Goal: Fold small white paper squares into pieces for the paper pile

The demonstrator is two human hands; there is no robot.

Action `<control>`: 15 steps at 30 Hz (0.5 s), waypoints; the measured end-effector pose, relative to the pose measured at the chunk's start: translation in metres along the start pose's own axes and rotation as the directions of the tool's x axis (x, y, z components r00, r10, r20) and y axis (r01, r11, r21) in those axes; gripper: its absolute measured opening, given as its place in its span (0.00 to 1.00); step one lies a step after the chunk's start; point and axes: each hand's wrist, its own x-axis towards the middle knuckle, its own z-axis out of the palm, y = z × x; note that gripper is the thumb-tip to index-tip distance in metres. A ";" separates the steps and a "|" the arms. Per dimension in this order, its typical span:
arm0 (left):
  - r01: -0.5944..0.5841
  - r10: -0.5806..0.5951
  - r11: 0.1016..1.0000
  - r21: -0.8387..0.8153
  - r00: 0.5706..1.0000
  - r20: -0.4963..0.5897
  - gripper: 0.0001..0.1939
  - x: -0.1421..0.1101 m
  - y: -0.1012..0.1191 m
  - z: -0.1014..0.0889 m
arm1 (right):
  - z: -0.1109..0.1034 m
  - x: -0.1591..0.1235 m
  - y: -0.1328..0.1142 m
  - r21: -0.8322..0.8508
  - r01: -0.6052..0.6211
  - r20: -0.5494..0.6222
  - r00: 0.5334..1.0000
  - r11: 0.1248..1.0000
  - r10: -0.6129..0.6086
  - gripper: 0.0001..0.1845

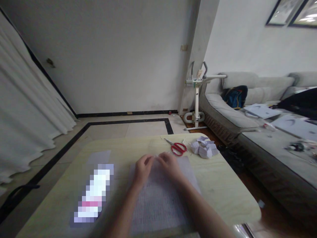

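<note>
A large sheet of thin paper (pixel 158 205) with faint lines of marks lies on the light wooden table (pixel 218 185), under my forearms. At its far edge my left hand (pixel 143 168) and my right hand (pixel 170 165) come close together, fingers closed in a pinch. Something pale and papery shows between the fingertips, seemingly the sheet's far edge; its details are blurred. Just beyond my right hand rest scissors with red handles (pixel 178 149), blades pointing away to the left. Right of them sits a folded white paper piece (pixel 204 147) with several facets.
Left on the table is a bright, pixelated phone-like object (pixel 94 195), with a small paper piece (pixel 99 156) behind it. A shiny clear item (pixel 244 230) lies at the near right edge. A grey sofa (pixel 279 145) and exercise machine (pixel 196 99) stand beyond.
</note>
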 end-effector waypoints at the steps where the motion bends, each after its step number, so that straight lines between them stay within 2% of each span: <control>1: 0.003 -0.003 1.000 0.002 1.000 0.005 0.12 0.000 0.000 0.000 | 0.000 0.000 0.001 -0.021 0.009 0.003 1.000 1.000 -0.009 0.10; 6: -0.033 0.033 0.999 0.007 0.999 0.020 0.11 0.000 -0.001 0.001 | -0.001 0.000 0.003 -0.059 0.059 0.020 0.998 0.997 -0.058 0.09; 10: -0.086 0.086 0.996 0.030 0.996 0.006 0.10 0.000 -0.002 0.002 | -0.001 -0.001 0.001 -0.029 0.069 -0.013 0.998 0.997 -0.069 0.06; 15: -0.175 0.175 0.982 0.069 0.985 0.007 0.09 0.000 -0.002 0.001 | -0.002 0.000 0.002 -0.024 0.102 -0.034 0.994 0.995 -0.103 0.07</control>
